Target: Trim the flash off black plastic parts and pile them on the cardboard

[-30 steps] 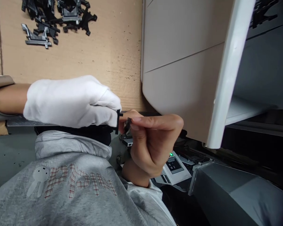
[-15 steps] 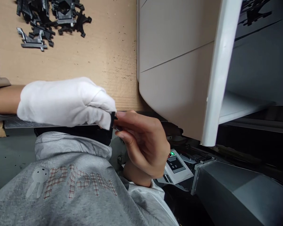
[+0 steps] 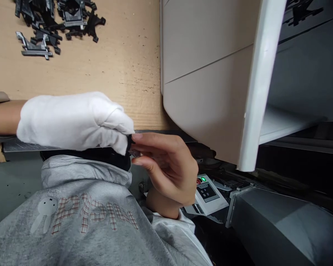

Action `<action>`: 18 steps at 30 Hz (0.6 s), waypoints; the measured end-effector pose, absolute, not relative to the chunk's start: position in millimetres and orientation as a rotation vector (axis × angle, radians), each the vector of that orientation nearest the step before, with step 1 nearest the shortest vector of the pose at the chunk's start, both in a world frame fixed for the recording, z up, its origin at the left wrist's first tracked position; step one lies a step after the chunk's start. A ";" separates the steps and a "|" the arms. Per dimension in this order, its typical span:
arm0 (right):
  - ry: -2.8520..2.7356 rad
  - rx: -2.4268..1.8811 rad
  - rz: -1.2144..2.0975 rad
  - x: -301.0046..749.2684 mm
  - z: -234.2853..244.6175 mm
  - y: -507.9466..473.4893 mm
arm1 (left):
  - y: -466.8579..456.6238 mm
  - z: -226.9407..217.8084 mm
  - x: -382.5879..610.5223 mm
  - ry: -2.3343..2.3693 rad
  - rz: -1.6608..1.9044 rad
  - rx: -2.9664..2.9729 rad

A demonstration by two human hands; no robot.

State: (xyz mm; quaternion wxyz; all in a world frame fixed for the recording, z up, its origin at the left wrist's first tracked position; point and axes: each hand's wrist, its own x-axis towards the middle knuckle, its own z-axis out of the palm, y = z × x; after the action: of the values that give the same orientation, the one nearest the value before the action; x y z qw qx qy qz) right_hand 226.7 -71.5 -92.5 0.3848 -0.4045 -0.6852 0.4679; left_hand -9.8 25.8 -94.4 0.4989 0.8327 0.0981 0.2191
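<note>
My left hand (image 3: 74,122), in a white glove, is closed on a small black plastic part (image 3: 129,142) whose end sticks out past the fingertips. My bare right hand (image 3: 169,166) meets it from the right, with the index fingertip against the black part. Between its thumb and fingers shows a small shiny, see-through piece (image 3: 135,153), too small and half hidden to name. Both hands are in front of my body, over the table's near edge.
On the cardboard-covered table (image 3: 122,55) lies a pile of black plastic parts (image 3: 72,18), with one part (image 3: 34,48) at its near side. A pale grey bin (image 3: 205,92) stands to the right. Below it are a control panel (image 3: 208,194) with a green light and a grey metal duct (image 3: 283,221).
The black part has turned in my left fingers and shows less of its length. My right fingertips have shifted slightly left along with it. The view has moved a little.
</note>
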 end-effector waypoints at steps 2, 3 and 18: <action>-1.755 -1.018 1.211 227.8 -92.4 -69.6 | 26.2 -93.9 -9.3 0.233 0.537 2.018; -1.766 -0.997 1.220 228.5 -92.6 -68.6 | 26.2 -93.9 -8.7 0.228 0.556 2.011; -1.685 -0.854 1.241 222.9 -104.7 -65.0 | 25.2 -90.8 -6.5 0.343 0.513 1.922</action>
State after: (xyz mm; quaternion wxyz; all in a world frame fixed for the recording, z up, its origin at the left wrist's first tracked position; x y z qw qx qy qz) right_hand 222.9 -65.0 -104.7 0.4264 -0.3418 -0.6742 0.4968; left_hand -6.5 25.2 -90.8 0.5324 0.8060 0.1440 0.2151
